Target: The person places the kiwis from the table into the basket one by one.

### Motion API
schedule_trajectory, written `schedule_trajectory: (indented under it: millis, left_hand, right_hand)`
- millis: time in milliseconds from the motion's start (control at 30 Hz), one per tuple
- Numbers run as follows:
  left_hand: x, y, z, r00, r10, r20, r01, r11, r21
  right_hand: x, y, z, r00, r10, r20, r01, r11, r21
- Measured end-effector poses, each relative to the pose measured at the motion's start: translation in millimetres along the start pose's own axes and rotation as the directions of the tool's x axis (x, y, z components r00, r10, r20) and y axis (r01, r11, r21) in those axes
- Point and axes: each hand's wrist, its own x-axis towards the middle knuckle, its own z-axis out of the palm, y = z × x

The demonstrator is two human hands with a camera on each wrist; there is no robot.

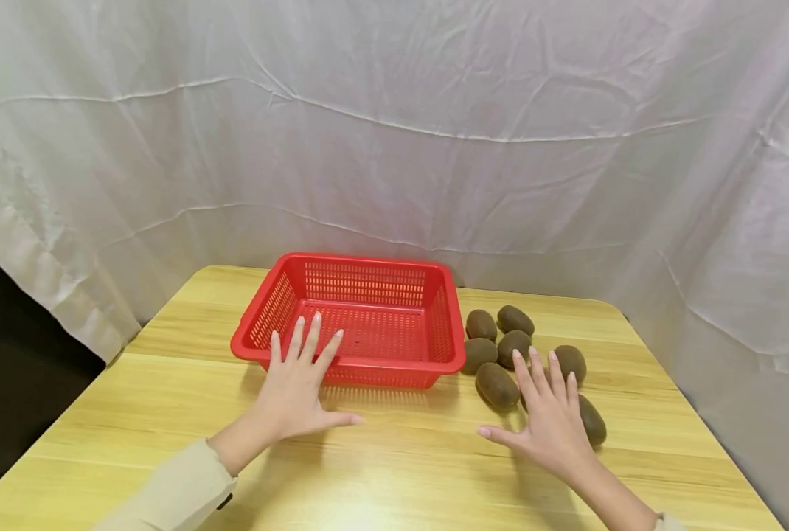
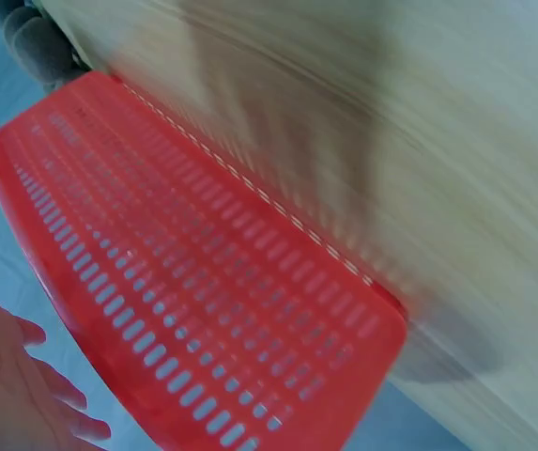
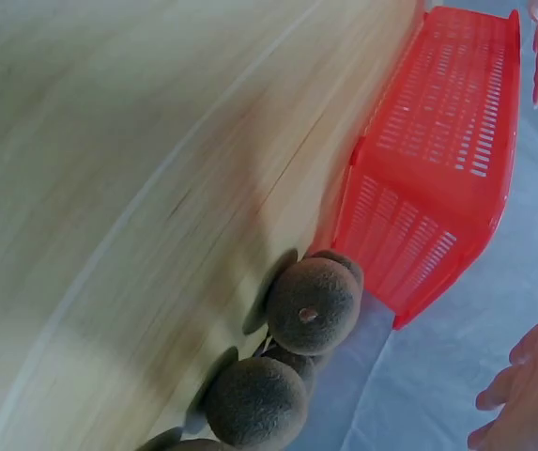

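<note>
A red plastic basket [image 1: 262, 324] stands empty at the middle back of the wooden table [image 1: 401, 472]. Several brown kiwis [image 1: 496, 383] lie in a cluster right of it. My left hand [image 1: 298, 387] hovers flat, fingers spread, just before the basket's near rim and holds nothing. My right hand [image 1: 550, 420] is spread flat over the nearest kiwis and partly hides one. In the left wrist view the basket [image 2: 203, 291] fills the frame, with fingertips [image 2: 34, 395] at the lower left. The right wrist view shows two kiwis [image 3: 311, 305] beside the basket's end [image 3: 419, 216].
A wrinkled white cloth [image 1: 394, 133] hangs behind and to the right of the table. At the left the table edge drops off into a dark gap [image 1: 9, 369]. Bare wood lies in front of the hands.
</note>
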Motion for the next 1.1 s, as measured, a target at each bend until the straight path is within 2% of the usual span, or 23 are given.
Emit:
schedule_trajectory:
  millis: [167, 433, 600, 767, 1100]
  left_hand:
    - [2.8, -10.9, -5.4, 1.000, 0.010, 0.006, -0.010, 1.000, 0.021]
    - [5.8, -36.1, -8.5, 1.000, 0.020, 0.004, -0.020, 0.999, -0.036]
    - [6.0, -50.0, -7.7, 1.000, 0.018, -0.002, -0.018, 0.999, -0.044]
    - [6.5, -62.0, -9.1, 1.000, 0.008, 0.015, -0.007, 0.999, -0.051]
    - [11.6, -85.2, -10.7, 0.999, 0.008, 0.047, -0.002, 0.992, -0.128]
  right_hand:
    - [-0.1, 4.4, 0.6, 0.999, -0.039, -0.030, 0.040, 0.999, 0.019]
    - [2.9, 16.6, 4.6, 0.989, -0.086, -0.122, 0.097, 0.991, 0.092]
    - [5.2, 25.1, 5.6, 0.984, -0.072, -0.163, 0.095, 0.985, 0.141]
    - [4.6, 32.3, 5.4, 0.987, -0.040, -0.156, 0.072, 0.976, 0.204]
    - [6.3, 49.9, 10.5, 0.988, -0.002, -0.157, 0.047, 0.957, 0.287]
